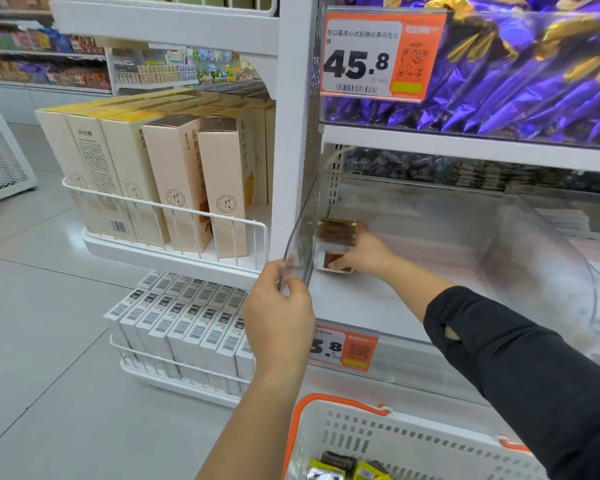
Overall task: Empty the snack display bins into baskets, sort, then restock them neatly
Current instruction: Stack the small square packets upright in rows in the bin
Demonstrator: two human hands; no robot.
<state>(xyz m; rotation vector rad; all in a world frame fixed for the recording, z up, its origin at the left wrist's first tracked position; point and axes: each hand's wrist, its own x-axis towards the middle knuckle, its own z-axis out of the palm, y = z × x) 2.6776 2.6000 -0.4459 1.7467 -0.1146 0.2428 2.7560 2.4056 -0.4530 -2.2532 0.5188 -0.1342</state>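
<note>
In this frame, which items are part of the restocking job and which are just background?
In the job:
clear bin, edge held by left hand
snack packs under right hand
basket

Background:
cream boxes
white boxes
purple-wrapped sweets
price tag

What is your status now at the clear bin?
Left hand grips clear bin front corner. Right hand holds snack packs inside, back left. Nothing in the way.

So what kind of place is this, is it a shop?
Yes, most likely a snack shop or supermarket aisle. An orange price tag hangs on a clear bin of purple-wrapped sweets, boxed goods fill white wire shelves, and a shopping basket sits below.
</note>
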